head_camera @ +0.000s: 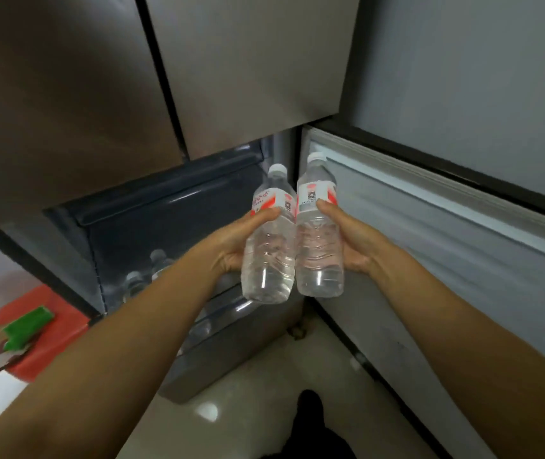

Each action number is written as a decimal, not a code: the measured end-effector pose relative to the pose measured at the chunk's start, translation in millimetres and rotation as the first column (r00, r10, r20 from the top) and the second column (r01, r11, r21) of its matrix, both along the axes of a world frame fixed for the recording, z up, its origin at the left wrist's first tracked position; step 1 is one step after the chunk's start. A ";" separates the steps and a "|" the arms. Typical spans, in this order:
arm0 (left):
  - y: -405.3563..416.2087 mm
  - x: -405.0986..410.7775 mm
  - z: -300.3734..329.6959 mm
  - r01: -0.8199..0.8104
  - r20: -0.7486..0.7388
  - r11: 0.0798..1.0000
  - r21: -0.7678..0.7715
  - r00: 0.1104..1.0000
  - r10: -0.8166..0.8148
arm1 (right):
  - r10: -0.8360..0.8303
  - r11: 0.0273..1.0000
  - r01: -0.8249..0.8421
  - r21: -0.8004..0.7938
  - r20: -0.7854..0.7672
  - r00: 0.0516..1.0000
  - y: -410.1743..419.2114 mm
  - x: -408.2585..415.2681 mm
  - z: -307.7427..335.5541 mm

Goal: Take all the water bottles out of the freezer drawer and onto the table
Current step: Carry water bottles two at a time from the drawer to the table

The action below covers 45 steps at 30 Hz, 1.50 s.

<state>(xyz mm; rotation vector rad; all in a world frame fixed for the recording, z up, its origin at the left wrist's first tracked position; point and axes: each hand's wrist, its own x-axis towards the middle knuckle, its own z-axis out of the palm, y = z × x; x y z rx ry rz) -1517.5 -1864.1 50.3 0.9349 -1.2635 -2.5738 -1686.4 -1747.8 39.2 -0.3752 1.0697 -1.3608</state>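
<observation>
Clear plastic water bottle with a white cap and a red-and-white label is held in the left hand. A second clear plastic water bottle of the same kind is held in the right hand. Both bottles stand nearly upright, caps up, side by side, with their bodies touching or just beside each other; which cannot be told. They hang in the air above the open dark freezer drawer, in front of the grey refrigerator doors.

Left grip: the fingers are wrapped behind the bottle body, the thumb laid across the front just under the label. Right grip: the same pose mirrored, thumb tip resting at the lower edge of the label, fingers hidden behind the bottle. Both forearms are bare and extended forward from the lower corners of the view, converging at the bottles.

Inside the drawer, below the left forearm, at least two more capped clear bottles are visible, blurred and partly hidden by the arm. At the right, a drawer front with a white gasket stands open. At the lower left lies a red surface carrying a green rectangular object. Pale glossy floor lies below the drawer.
</observation>
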 end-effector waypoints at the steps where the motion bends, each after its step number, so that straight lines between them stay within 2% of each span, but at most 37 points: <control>1: 10.8 -4.5 -0.7 0.009 0.004 0.997 -0.071 1.000 -0.009 | -0.074 0.997 0.074 -0.010 -0.050 0.996 16.5 4.2 -1.9; 3: 35.6 -14.0 -6.0 0.070 0.013 0.987 -0.144 0.998 -0.069 | -0.212 0.977 0.208 -0.043 -0.197 0.957 52.3 10.7 -6.0; 5: 62.6 -25.3 -16.9 0.193 0.041 0.963 -0.190 0.981 -0.188 | -0.315 0.942 0.334 -0.018 -0.384 0.868 91.6 14.3 -13.9; 8: 107.9 -46.6 -32.5 0.312 0.120 0.881 -0.356 0.950 -0.288 | -0.356 0.860 0.504 0.084 -0.608 0.709 152.0 19.0 -30.1; 12: 170.4 -75.7 -66.8 0.449 0.213 0.717 -0.534 0.892 -0.400 | -0.384 0.706 0.696 0.131 -0.755 0.531 240.4 23.1 -57.3; 14: 207.7 -88.3 -79.9 0.517 0.235 0.625 -0.585 0.846 -0.479 | -0.399 0.594 0.787 0.166 -0.789 0.467 289.3 28.4 -70.3; 16: 247.3 -100.1 -89.8 0.553 0.221 0.538 -0.636 0.798 -0.560 | -0.425 0.473 0.862 0.184 -0.809 0.405 337.6 34.1 -81.3; 19: 304.5 -116.8 -100.4 0.586 0.194 0.457 -0.670 0.731 -0.654 | -0.452 0.315 0.932 0.181 -0.835 0.315 403.4 41.5 -94.2; 21: 343.2 -127.0 -106.2 0.617 0.203 0.422 -0.664 0.692 -0.693 | -0.456 0.235 0.953 0.191 -0.845 0.281 445.7 46.8 -100.0; 26: 443.3 -151.0 -114.8 0.666 0.222 0.326 -0.671 0.600 -0.769 | -0.486 0.107 0.976 0.188 -0.847 0.216 553.5 57.0 -112.1; 32: 540.3 -175.9 -125.2 0.706 0.227 0.238 -0.667 0.498 -0.837 | -0.484 -0.070 0.971 0.229 -0.859 0.168 647.8 62.9 -117.7; 35: 590.6 -188.4 -129.5 0.716 0.246 0.146 -0.682 0.413 -0.877 | -0.488 -0.195 0.950 0.243 -0.865 0.121 689.0 73.0 -119.5; 40: 672.9 -201.5 -135.2 0.716 0.269 -0.035 -0.697 0.216 -0.938 | -0.529 -0.371 0.892 0.259 -0.848 0.026 750.4 106.0 -129.5; 45: 776.5 -209.4 -144.1 0.665 0.295 -0.244 -0.706 -0.036 -0.955 | -0.530 -0.599 0.753 0.272 -0.840 -0.118 809.6 153.8 -136.3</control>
